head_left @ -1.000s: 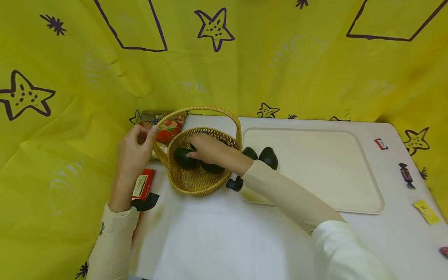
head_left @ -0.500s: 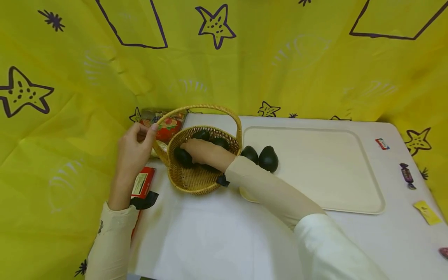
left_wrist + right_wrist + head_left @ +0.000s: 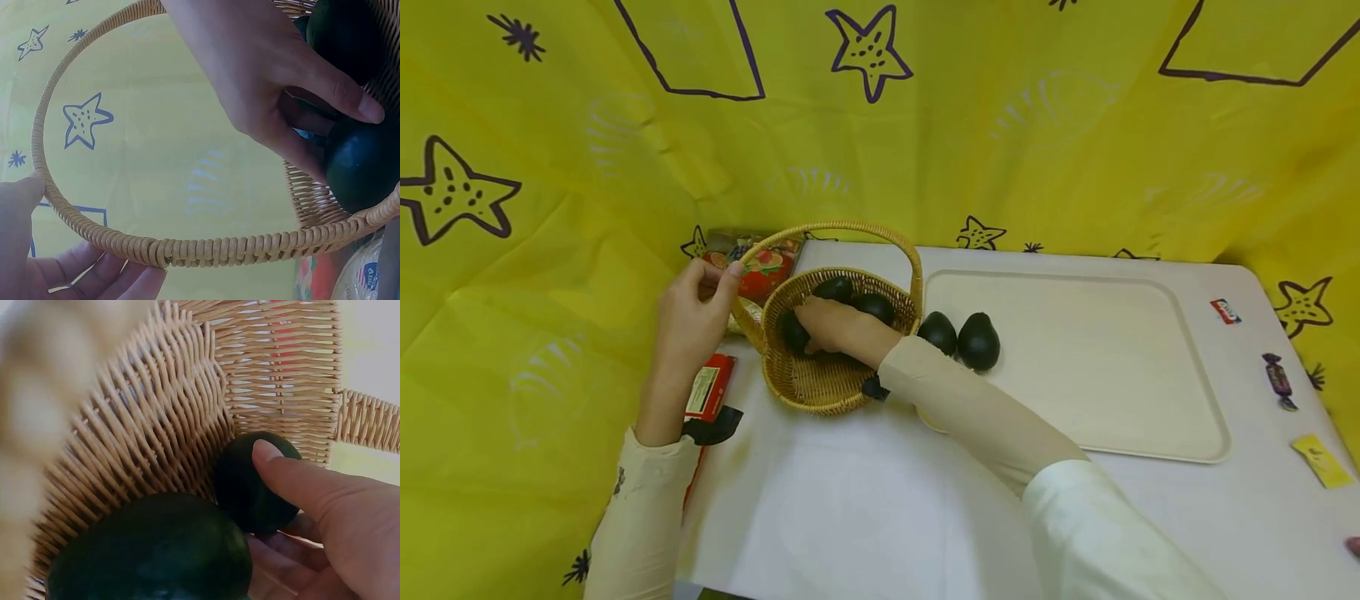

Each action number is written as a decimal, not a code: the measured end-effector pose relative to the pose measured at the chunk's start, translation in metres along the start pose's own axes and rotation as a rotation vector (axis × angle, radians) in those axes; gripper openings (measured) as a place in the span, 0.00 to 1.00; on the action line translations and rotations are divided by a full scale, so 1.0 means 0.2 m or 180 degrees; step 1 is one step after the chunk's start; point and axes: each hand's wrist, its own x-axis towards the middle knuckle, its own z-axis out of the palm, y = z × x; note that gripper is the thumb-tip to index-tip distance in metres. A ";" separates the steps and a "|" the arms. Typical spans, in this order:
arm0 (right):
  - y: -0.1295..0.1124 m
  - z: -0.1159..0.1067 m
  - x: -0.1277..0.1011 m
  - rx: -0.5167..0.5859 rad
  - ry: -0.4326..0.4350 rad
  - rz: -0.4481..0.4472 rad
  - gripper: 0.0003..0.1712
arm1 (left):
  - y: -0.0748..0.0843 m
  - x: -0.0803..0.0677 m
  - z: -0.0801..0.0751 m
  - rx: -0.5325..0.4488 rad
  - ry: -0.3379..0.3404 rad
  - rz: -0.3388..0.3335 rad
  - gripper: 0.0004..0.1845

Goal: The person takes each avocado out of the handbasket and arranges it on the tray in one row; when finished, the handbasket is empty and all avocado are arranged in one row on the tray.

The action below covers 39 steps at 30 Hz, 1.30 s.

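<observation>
Our left hand [image 3: 694, 321] holds the handle [image 3: 835, 226] (best kept steady); inside the basket [image 3: 808, 388], our right hand [image 3: 844, 327] grips an avocado [image 3: 240, 487], ideally gently.

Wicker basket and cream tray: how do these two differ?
The wicker basket is woven and rounded; the cream tray is smooth and rectangular. The basket has an arched handle; the tray is shallow, with none visible. The left hand grips the basket's handle; no hand holds the tray. Both carry dark green avocados.

Avocado [image 3: 793, 333] partly hidden, cropped item [image 3: 1353, 546], seemingly reddish
</observation>
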 end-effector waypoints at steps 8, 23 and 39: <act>0.00 0.02 0.02 0.0189 -0.0005 0.0074 0.40 | 0.00 -0.01 0.00 0.0004 0.0017 0.0011 0.28; 0.01 0.02 0.03 0.0692 0.0137 0.0009 0.40 | 0.01 -0.01 0.00 0.0037 0.0027 0.0015 0.29; 0.07 -0.03 -0.10 0.1055 0.0294 -0.0234 0.47 | 0.01 -0.01 0.01 0.0027 0.0048 0.0052 0.30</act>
